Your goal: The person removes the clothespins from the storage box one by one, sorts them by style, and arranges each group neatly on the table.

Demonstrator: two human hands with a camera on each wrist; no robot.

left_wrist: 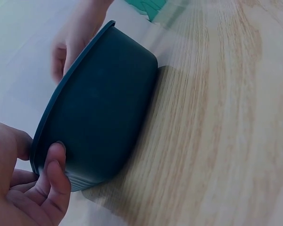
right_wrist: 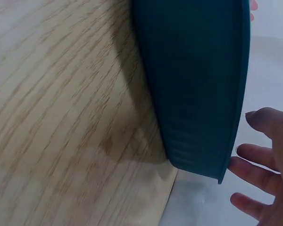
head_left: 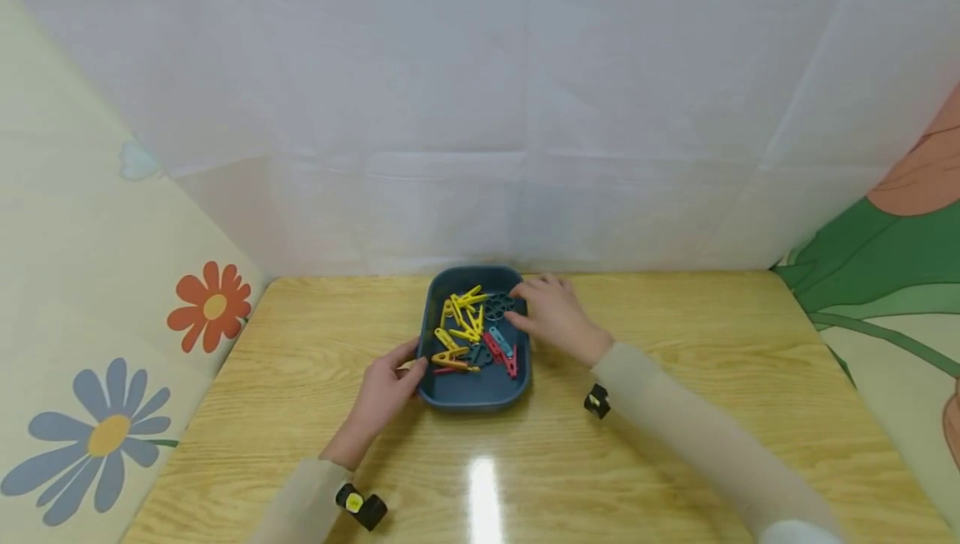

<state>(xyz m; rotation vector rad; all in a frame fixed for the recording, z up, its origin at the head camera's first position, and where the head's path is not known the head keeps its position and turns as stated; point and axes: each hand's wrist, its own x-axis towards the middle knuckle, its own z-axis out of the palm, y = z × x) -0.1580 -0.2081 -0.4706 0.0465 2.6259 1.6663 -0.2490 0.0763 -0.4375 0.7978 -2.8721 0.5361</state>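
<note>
Our left hand (head_left: 388, 384) grips the tray (head_left: 476, 394); our right hand (head_left: 558, 317), parted and empty, hangs at its rim. We'd best brace firmly, pinching lightly among the clips (head_left: 468, 332).

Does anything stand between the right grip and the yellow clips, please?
Yes: a dark round piece lies in the tray between the right grip and the yellow clips; reaching over it seems possible.

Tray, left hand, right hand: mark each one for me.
Tray (head_left: 489, 386): head view, on its bare floor, near end.
Left hand (head_left: 382, 387): head view, on the back of it.
Right hand (head_left: 557, 313): head view, on the back of it.
</note>
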